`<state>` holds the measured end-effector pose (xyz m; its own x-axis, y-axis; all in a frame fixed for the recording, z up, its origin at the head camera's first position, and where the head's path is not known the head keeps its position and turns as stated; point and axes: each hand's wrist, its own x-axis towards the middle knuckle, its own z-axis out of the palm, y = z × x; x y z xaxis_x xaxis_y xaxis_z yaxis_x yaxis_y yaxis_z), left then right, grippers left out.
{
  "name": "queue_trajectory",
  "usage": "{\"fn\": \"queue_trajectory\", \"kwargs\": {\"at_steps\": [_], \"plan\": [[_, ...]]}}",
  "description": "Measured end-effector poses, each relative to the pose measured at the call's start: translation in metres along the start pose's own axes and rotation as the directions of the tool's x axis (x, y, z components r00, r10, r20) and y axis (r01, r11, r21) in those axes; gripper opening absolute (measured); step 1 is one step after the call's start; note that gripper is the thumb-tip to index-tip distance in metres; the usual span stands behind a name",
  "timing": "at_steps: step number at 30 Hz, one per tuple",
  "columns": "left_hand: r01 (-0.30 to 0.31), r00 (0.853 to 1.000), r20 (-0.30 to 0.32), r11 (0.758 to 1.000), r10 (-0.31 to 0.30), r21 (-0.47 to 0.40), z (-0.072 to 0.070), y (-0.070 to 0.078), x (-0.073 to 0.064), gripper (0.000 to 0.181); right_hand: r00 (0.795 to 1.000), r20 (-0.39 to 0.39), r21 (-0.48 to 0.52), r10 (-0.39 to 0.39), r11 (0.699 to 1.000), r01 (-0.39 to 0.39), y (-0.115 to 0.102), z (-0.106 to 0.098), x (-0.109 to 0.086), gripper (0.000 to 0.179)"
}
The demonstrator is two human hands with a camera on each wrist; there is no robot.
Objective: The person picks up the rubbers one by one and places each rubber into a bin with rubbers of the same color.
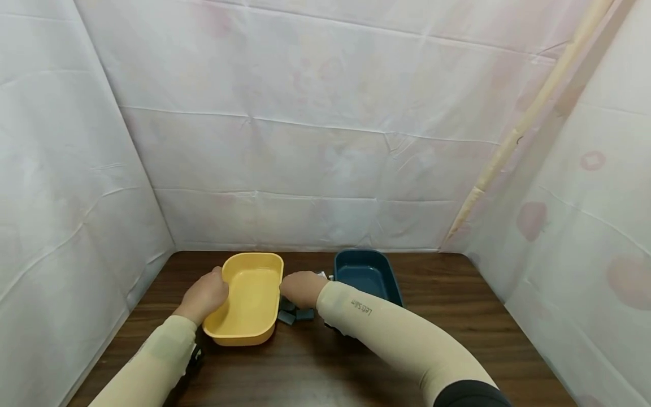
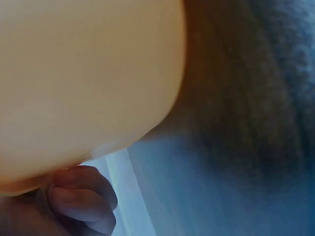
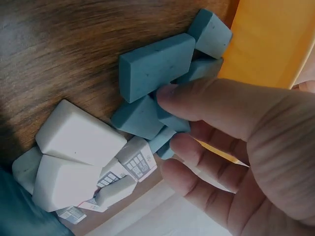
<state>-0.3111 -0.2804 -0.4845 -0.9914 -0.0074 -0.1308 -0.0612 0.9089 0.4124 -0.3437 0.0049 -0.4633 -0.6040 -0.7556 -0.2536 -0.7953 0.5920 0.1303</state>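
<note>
My left hand (image 1: 205, 295) grips the left rim of a yellow plastic bin (image 1: 246, 341). In the left wrist view, the curled fingers (image 2: 83, 199) lie against the bin's outer wall (image 2: 93, 83). Just right of that bin, my right hand (image 1: 301, 288) reaches down into a pile of blue-green, eraser-like blocks (image 3: 156, 64). Its thumb and fingers close around one small blue-green block (image 3: 172, 119) in the pile. The fingers partly hide this block. Other blue-green blocks (image 1: 305, 314) lie on the table nearer me.
A dark blue bin (image 1: 362, 254) stands to the right, partly covered by my right forearm. Between the bins lie several white blocks (image 3: 81, 132), some in printed sleeves (image 3: 138, 160). The brown wooden table (image 1: 458, 316) is enclosed by white cloth walls (image 1: 315, 141).
</note>
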Motion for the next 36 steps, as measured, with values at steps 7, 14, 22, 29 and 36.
{"fn": "queue_trajectory", "kwargs": {"at_steps": [7,14,22,29,36], "plan": [[0.032,0.999,0.006,0.999,-0.031,-0.035,0.002,0.001,0.000,0.061,0.998,-0.044,0.035,0.047,0.998,-0.045,0.005,-0.022,-0.016,0.025],[0.058,0.998,0.016,0.997,-0.057,-0.050,0.000,0.002,0.000,0.061,0.988,-0.151,0.204,0.032,0.979,-0.001,0.000,-0.063,-0.023,0.038],[0.062,0.997,0.062,0.993,-0.056,-0.102,0.005,0.001,0.003,0.066,0.976,-0.213,0.253,-0.052,0.962,0.106,-0.034,-0.049,0.010,0.048],[0.054,0.995,0.093,0.988,-0.041,-0.144,0.010,0.002,0.003,0.069,0.982,-0.182,0.204,-0.056,0.975,0.093,-0.063,-0.018,0.035,0.049],[0.037,0.995,0.092,0.990,-0.025,-0.136,0.009,0.008,0.001,0.069,0.986,-0.165,0.179,-0.024,0.982,0.054,-0.072,-0.006,0.041,0.044]]}}
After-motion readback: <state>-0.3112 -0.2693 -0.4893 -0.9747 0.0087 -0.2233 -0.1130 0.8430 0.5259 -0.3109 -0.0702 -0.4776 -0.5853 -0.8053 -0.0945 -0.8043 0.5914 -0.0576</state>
